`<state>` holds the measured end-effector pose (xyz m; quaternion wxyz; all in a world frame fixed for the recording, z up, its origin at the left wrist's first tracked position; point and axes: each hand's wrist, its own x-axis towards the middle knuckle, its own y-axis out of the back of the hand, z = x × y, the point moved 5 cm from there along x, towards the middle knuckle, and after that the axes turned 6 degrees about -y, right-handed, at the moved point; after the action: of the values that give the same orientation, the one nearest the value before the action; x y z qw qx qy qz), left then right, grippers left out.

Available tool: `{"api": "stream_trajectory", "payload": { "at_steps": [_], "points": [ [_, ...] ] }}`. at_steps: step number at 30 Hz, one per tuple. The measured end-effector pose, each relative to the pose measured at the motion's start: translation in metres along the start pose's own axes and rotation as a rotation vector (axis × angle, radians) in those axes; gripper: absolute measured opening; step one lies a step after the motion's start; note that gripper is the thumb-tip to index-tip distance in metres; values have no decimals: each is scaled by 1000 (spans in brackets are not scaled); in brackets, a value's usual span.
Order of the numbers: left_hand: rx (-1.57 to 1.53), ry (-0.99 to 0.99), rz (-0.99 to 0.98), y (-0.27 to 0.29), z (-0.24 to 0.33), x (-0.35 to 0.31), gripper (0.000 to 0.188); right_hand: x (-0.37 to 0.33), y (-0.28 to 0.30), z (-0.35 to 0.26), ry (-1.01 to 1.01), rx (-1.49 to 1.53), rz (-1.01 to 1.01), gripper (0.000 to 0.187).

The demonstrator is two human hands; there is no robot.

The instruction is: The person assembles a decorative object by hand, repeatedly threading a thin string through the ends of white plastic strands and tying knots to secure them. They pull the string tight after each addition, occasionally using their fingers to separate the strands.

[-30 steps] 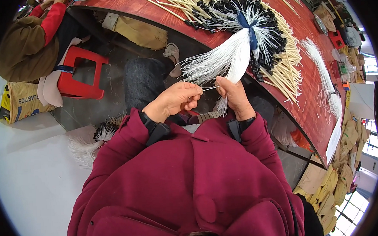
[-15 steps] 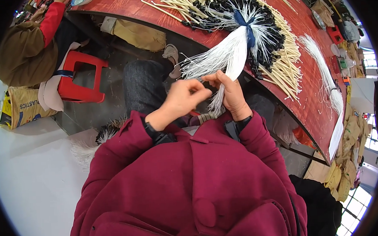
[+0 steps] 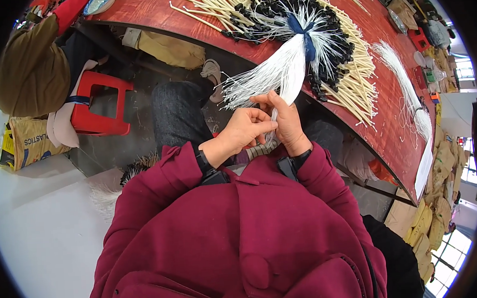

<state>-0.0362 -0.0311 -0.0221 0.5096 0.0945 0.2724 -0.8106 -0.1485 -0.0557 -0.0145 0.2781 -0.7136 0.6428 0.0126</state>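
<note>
The right hand [image 3: 288,124] is closed round part of the white strands [image 3: 292,68] — they hang over the edge of the red table [image 3: 387,140], cinched with a blue tie [image 3: 310,47]. The left hand [image 3: 242,130] is just beside it, thumb and forefinger close together — can't tell if they're pinching a strand. Cream sticks [image 3: 357,102] fan out on the tabletop.

Maroon coat [image 3: 194,232] with long sleeves [image 3: 149,186], broad flaps [image 3: 173,287] and one large round button [image 3: 255,271]. Bare left hand [image 3: 244,128] and right hand [image 3: 288,124], each with a black wrist strap [image 3: 202,160] carrying a boxy black unit [image 3: 216,177]. Dark trousers [image 3: 180,111], probably denim.
</note>
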Motion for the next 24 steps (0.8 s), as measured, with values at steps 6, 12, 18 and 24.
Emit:
{"api": "stream_trajectory", "payload": {
  "at_steps": [6, 12, 18, 24],
  "points": [
    [-322, 82, 30, 3, -10, -2, 12, 4, 6, 9, -14, 35, 23, 37],
    [-400, 104, -42, 18, -15, -9, 8, 9, 14, 13, 72, -44, 78, 27],
    [23, -162, -92, 25, 16, -34, 8, 8, 18, 8, 91, -88, 57, 22],
    [-18, -518, -27, 1, 45, -6, 9, -2, 1, -4, 52, 15, 241, 22]
  ]
}}
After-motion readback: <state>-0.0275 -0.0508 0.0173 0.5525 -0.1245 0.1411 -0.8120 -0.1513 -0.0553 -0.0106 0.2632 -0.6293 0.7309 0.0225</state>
